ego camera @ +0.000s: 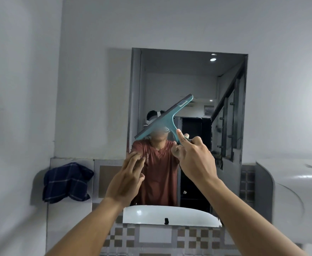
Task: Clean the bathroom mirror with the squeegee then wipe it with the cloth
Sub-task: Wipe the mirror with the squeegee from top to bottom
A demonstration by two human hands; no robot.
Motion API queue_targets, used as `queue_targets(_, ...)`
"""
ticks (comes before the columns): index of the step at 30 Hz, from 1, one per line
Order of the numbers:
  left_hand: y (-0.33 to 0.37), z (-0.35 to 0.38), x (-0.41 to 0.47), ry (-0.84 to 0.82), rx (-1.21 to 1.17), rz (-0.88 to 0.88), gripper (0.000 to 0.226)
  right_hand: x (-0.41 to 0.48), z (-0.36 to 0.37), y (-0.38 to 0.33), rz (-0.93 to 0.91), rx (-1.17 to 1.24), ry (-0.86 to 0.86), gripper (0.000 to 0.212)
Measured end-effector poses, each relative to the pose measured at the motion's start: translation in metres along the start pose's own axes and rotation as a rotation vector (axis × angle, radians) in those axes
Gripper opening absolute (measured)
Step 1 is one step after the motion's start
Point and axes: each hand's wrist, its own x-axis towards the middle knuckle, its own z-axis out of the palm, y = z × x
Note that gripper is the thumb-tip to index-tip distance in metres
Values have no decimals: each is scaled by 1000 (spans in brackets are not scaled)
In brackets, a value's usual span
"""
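At centre frame the right hand [195, 159] grips the handle of a teal plastic squeegee [167, 119], its blade tilted against the rectangular wall mirror [192, 80]. The left hand [127, 180], fingers loosely spread and empty, touches the mirror's lower left edge. A dark blue checked cloth [66, 182] hangs at left.

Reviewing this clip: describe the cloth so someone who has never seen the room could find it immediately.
Start at the mirror on the white wall and look to its lower left, where a tiled band begins. The cloth hangs crumpled there, left of the left hand. It is dark navy with thin pale check lines, the only fabric item in view.
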Motion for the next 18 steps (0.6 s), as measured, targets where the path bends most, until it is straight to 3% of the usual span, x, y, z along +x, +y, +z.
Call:
queue_targets(4, -1, 4, -1, -2, 1, -6, 71, 3, -6, 21, -75, -94, 33, 48)
queue_targets(11, -3, 6, -2, 2, 31, 29, 71, 10, -40, 47, -101, -233, -57, 53)
queue_targets(15, -4, -2, 3, 84, -38, 18, 46, 15, -52, 56, -114, -271, -59, 51)
queue_targets(18, -4, -17, 19, 112, -133, -3, 49, 19, -58, 65, -112, -291, -44, 51)
